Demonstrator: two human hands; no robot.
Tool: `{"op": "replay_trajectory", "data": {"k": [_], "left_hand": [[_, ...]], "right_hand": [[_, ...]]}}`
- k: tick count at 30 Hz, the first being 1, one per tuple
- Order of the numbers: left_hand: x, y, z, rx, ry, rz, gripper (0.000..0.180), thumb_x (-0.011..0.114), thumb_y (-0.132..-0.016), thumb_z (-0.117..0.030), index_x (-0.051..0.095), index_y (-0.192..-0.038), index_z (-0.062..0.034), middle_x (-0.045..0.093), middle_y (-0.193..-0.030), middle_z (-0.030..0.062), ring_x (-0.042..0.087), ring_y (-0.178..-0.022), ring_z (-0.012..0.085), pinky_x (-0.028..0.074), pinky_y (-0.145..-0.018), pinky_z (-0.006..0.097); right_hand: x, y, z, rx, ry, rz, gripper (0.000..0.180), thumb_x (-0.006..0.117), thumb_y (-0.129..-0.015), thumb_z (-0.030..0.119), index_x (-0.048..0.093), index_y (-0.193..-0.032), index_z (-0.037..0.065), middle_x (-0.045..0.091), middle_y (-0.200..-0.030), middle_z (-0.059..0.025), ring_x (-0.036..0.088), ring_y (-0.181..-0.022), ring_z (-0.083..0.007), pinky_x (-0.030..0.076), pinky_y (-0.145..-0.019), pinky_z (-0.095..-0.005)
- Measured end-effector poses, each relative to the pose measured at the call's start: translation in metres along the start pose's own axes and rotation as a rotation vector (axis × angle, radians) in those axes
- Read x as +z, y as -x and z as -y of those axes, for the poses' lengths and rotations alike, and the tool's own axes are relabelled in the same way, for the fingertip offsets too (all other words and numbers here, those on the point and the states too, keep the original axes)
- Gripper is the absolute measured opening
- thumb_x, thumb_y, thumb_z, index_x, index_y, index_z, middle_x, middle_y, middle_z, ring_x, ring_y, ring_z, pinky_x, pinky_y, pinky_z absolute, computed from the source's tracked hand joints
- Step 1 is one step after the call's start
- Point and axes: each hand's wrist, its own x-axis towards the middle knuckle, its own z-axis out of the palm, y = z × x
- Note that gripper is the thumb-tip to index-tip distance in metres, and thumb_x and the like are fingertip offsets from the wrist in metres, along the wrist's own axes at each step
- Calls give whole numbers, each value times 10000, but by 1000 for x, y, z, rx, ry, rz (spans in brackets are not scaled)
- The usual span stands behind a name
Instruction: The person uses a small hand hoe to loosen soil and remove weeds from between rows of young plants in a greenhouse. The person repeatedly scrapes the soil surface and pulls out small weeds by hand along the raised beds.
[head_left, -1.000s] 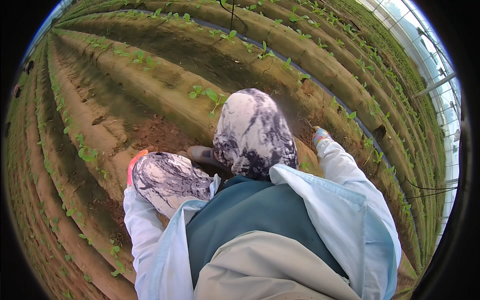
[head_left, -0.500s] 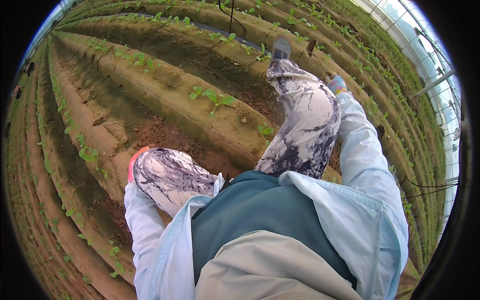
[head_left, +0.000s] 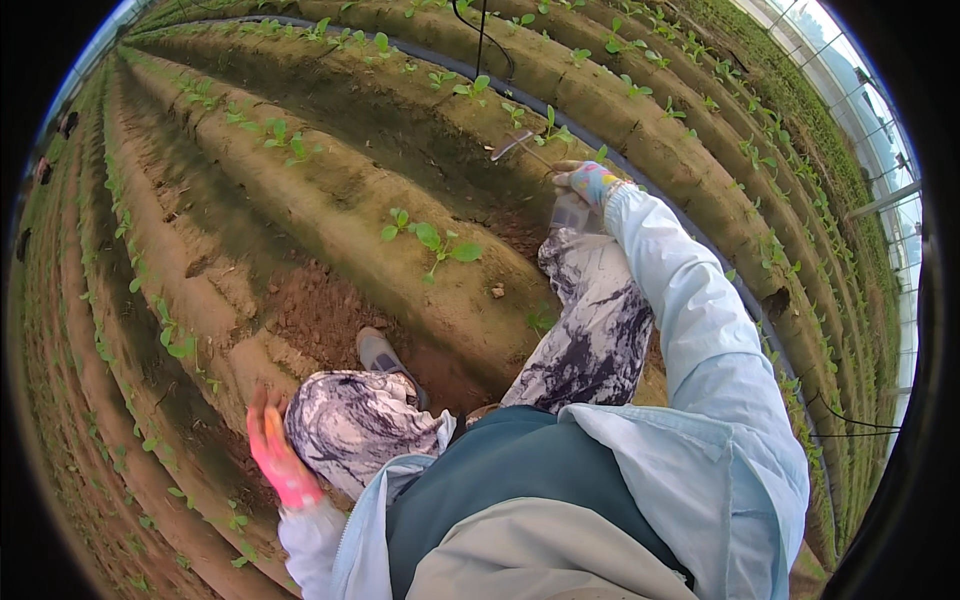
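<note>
My right hand point(head_left: 587, 182), in a patterned glove with bare fingertips, is closed round the thin handle of a small hand hoe point(head_left: 512, 145). The hoe's narrow blade hangs just above the side of a soil ridge, near a leafy seedling point(head_left: 552, 128). My left hand point(head_left: 279, 452) wears a pink and orange glove. Its fingers are stretched out beside my bent left knee point(head_left: 345, 420), with nothing seen in them. Two green seedlings point(head_left: 430, 240) stand on the middle ridge point(head_left: 340, 200) in front of me.
Long ridges with rows of seedlings run on both sides. A dark hose point(head_left: 640, 178) lies along the ridge on the right, and a thin black stake point(head_left: 481, 40) stands at the top. My shoe point(head_left: 380, 352) rests in the furrow. A greenhouse frame point(head_left: 885, 200) edges the right.
My right hand has swung left with the hoe, over the ridge beyond my right foot. My left hand has come off my knee to its outer side. My left shoe now shows.
</note>
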Motion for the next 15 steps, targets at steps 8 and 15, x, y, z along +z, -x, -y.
{"op": "replay_trajectory", "data": {"k": [8,15], "left_hand": [[62,-5,7,549,-774,10,613,572,-951,-173,298,-1477,-18,390,-1435,237,401,-1329,359,324,-1110,473],[52,-52,31,503,-897,72,607,575,-936,-242,345,-1445,-5,421,-1388,212,399,-1284,315,367,-1049,446]], "right_hand": [[48,-114,11,-147,174,158,441,442,-1022,199,423,-1460,153,680,-867,-7,519,-533,-89,432,-460,-251],[67,-228,12,-111,-110,72,438,454,-1019,202,436,-1450,126,647,-747,-5,455,-465,-83,396,-425,-242]]}}
